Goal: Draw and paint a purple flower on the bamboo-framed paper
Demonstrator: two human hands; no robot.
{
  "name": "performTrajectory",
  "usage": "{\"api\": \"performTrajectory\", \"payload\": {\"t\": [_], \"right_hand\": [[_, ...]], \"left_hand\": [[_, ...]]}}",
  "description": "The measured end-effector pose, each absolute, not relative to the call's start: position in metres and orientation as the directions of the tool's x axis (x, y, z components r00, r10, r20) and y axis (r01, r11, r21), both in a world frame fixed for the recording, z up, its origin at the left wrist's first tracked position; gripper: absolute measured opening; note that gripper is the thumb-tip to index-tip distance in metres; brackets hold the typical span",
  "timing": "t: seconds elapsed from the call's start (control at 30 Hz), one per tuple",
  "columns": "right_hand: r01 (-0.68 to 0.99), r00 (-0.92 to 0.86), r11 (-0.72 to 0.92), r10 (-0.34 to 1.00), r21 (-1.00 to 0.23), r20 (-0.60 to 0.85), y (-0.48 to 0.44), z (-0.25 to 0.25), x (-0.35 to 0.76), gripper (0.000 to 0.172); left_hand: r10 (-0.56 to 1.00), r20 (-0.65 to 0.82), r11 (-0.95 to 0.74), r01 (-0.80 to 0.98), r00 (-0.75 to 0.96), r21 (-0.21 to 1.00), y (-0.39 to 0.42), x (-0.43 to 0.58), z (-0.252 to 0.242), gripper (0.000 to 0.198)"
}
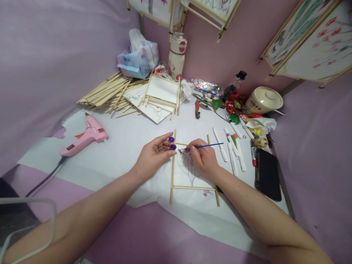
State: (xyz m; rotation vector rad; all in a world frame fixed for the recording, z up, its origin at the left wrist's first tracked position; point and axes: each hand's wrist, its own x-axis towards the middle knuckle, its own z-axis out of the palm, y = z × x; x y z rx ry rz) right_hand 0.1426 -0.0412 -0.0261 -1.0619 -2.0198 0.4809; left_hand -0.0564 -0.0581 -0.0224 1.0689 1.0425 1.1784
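Two small joined pots of purple paint [172,147] are pinched between the thumb and fingers of my left hand [152,154], at the upper left edge of a picture panel. My right hand [204,158] grips a thin blue paintbrush [209,145], its tip pointing left, close to the paint pots and over the paper. Beneath both hands lies the white paper panel [182,179] with a dark line drawing, edged by thin wooden sticks [172,187]. My right hand covers part of the drawing. Whether the brush tip touches the paper I cannot tell.
A pink glue gun [85,137] with a cord lies left. Wooden sticks [103,91], a tissue box [140,60], another framed panel [162,88] and a bottle [176,60] stand behind. White markers [220,145], a black phone [268,174] and a lidded bowl [262,101] are right.
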Motion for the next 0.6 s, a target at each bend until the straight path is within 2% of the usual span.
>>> {"api": "performTrajectory", "payload": {"t": [0.6], "right_hand": [[0.493,-0.335,0.571,0.821,-0.657,0.462,-0.0408,-0.0264,0.1426,0.023]], "left_hand": [[0.993,-0.066,0.083,-0.187,0.093,0.979,-0.0578,-0.0556,-0.0201,0.06]]}}
